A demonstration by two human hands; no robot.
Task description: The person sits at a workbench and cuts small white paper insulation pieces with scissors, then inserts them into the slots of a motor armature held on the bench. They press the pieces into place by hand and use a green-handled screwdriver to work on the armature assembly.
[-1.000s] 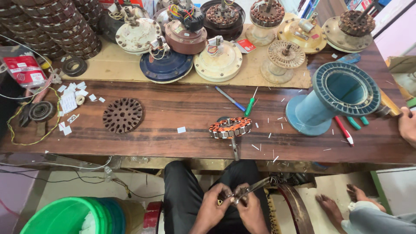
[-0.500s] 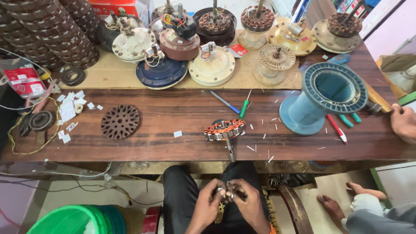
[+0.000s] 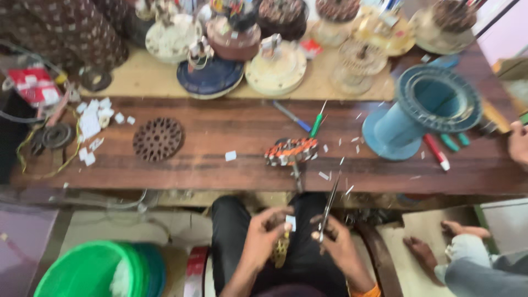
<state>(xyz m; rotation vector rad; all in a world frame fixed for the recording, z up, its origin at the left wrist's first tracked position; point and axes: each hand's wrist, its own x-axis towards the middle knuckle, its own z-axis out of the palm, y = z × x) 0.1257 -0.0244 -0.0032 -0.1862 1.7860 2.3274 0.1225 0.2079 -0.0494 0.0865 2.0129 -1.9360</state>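
The head view looks down, blurred by motion, on a wooden counter (image 3: 220,137) and the person's lap below its near edge. The left hand (image 3: 264,236) is curled, thumb and forefinger pinching a small white slip of paper (image 3: 290,223); beneath that hand hangs a small brass-coloured part (image 3: 280,252), too smeared to tell what it is or how it is gripped. The right hand (image 3: 335,242) is closed around the handles of long thin scissors (image 3: 329,209), whose blades point up toward the counter edge; whether the blades are apart cannot be made out. Both hands are over the dark trousers, close together, the paper just left of the scissors.

On the counter, just above the hands, a wound stator with orange and white coils (image 3: 291,150) stands on a thin rod, with white paper scraps scattered around it. To its left lies a dark round slotted core (image 3: 158,138); to its right a large blue flanged spool (image 3: 423,110) lies on its side. A green-handled screwdriver (image 3: 316,124) lies just above the stator. Fan motor housings along the far edge are cut off by the frame. At the right edge, another person's hand (image 3: 517,144) and bare feet (image 3: 423,253) are partly cropped. A green bucket (image 3: 93,272) sits at lower left, cut off below.
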